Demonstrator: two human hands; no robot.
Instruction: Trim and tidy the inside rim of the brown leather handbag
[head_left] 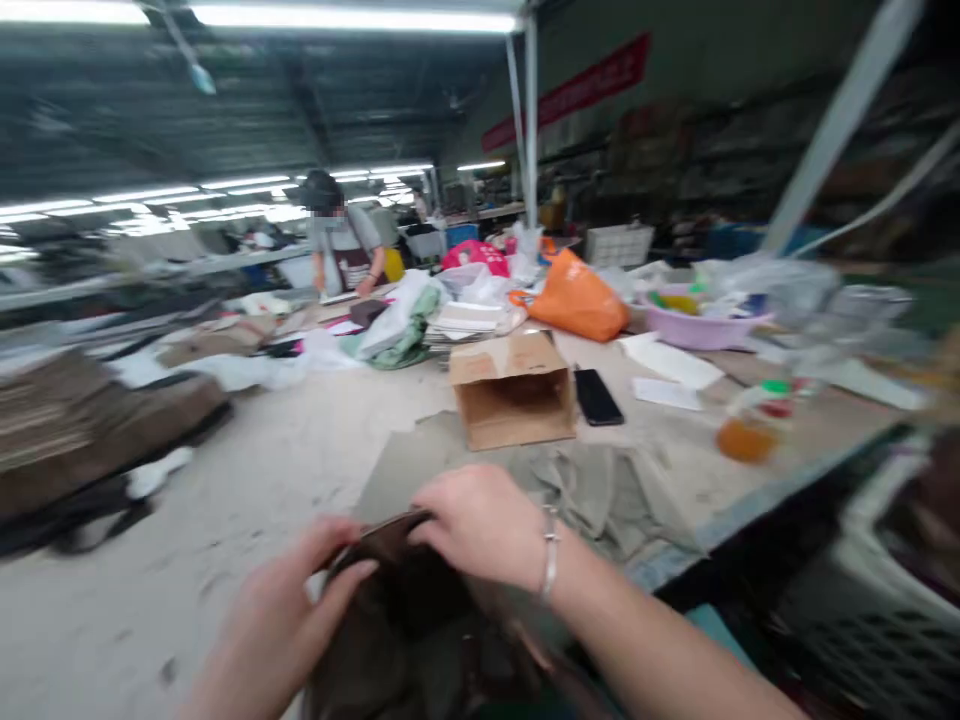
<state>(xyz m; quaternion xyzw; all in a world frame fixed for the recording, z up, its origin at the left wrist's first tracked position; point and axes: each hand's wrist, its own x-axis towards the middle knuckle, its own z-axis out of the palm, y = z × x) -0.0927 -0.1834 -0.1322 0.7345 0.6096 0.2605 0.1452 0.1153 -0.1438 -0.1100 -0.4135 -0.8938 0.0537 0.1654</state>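
Observation:
A dark brown fabric bag [405,630], with its opening facing me, hangs over the near edge of the table. My left hand [300,600] grips the left part of its rim between thumb and fingers. On the far side of the opening, my right hand [480,520] pinches the same rim, its fingertips partly hidden by the cloth. A thin bracelet circles that wrist. Grey-green cloth [600,490] lies crumpled just beyond my right hand. Behind it stands an open cardboard box [517,400], its mouth toward me. The picture is blurred around both hands.
A black phone [598,397] lies beside the box. A bottle of orange liquid [750,430] stands near the table's right edge. Stacked brown fabric pieces [90,430] lie left. An orange bag [574,300] and purple basin [701,325] sit farther back. A person [345,240] works across the table.

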